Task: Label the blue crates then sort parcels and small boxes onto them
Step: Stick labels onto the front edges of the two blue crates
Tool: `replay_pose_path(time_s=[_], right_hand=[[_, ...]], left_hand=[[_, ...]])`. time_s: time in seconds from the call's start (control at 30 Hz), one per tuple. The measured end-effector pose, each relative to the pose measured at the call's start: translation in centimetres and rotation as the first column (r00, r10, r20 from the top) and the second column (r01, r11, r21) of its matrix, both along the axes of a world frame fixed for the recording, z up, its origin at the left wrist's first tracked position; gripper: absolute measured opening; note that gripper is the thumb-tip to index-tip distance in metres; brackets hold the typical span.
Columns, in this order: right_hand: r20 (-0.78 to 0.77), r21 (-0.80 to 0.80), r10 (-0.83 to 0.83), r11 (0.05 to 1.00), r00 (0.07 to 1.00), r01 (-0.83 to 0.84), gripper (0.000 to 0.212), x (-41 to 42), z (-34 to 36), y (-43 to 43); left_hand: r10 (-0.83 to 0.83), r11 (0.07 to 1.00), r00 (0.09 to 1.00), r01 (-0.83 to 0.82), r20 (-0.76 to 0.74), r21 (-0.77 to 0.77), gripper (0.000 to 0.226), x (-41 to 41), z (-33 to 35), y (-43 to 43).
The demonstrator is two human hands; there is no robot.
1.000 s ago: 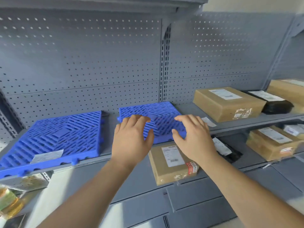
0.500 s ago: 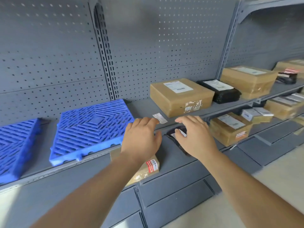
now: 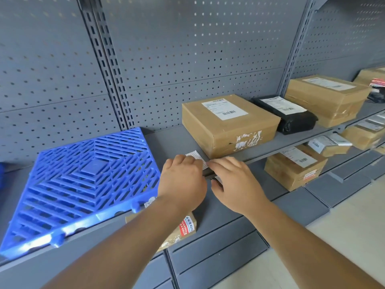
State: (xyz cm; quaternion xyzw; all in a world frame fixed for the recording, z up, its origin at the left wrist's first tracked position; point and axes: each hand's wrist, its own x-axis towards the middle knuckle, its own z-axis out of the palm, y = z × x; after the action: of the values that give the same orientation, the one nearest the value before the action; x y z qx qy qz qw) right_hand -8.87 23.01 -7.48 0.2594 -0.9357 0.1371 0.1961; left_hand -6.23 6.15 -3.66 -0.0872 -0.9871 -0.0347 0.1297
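A flat blue slatted crate (image 3: pixel 83 180) lies on the upper grey shelf (image 3: pixel 166 142), left of centre. A small white label (image 3: pixel 195 155) rests on the shelf between the crate and a brown cardboard box (image 3: pixel 227 126). My left hand (image 3: pixel 181 178) has its fingers bent down over the label's left part, with the fingertips hidden. Straight fingers of my right hand (image 3: pixel 235 184) touch the label's near right end. A second blue crate (image 3: pixel 1 170) shows only as a sliver at the far left.
A black parcel (image 3: pixel 291 115) and a larger brown box (image 3: pixel 325 99) sit further right on the upper shelf. The lower shelf holds a brown box (image 3: pixel 291 170), small boxes (image 3: pixel 329 142) and a taped box (image 3: pixel 183 226) under my left forearm. Perforated panels back the shelving.
My view swung right, so the crates slid left. Both hands left the crate's front edge and moved right and forward onto the white label.
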Motion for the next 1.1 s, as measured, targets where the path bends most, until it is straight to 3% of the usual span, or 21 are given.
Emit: replay_pose_path(time_s=[0.17,0.33,0.6,0.9,1.0,1.1], right_hand=[[-0.061,0.025,0.07,0.997,0.996,-0.069,0.041,-1.3,-0.9,0.3],[-0.093,0.041,0.14,0.99,0.986,-0.137,0.033,-2.3,-1.7,1.1],[-0.168,-0.002,0.246,0.968,0.955,-0.25,0.013,-3.0,-1.6,2.0],[-0.12,-0.221,0.352,0.902,0.928,-0.37,0.005,-2.7,-1.2,2.9],[-0.033,-0.423,0.38,0.833,0.924,-0.357,0.013,-2.4,-0.7,2.4],[0.017,-0.492,0.427,0.791,0.904,-0.364,0.017,-1.9,0.1,1.3]], left_hand=[[0.027,1.0,0.998,-0.027,-0.051,0.003,0.02,-1.2,-1.2,0.3],[0.051,0.999,0.998,-0.052,-0.045,-0.01,0.026,-1.4,-1.4,0.9],[0.116,0.992,0.985,-0.122,-0.126,-0.039,0.011,-0.7,-2.1,2.0],[0.139,0.988,0.972,-0.149,-0.19,-0.039,0.017,1.7,-0.7,3.3],[0.2,0.979,0.954,-0.188,-0.223,0.076,0.011,3.0,-0.2,3.2],[0.263,0.949,0.934,-0.205,-0.242,0.24,0.007,4.1,0.4,2.6]])
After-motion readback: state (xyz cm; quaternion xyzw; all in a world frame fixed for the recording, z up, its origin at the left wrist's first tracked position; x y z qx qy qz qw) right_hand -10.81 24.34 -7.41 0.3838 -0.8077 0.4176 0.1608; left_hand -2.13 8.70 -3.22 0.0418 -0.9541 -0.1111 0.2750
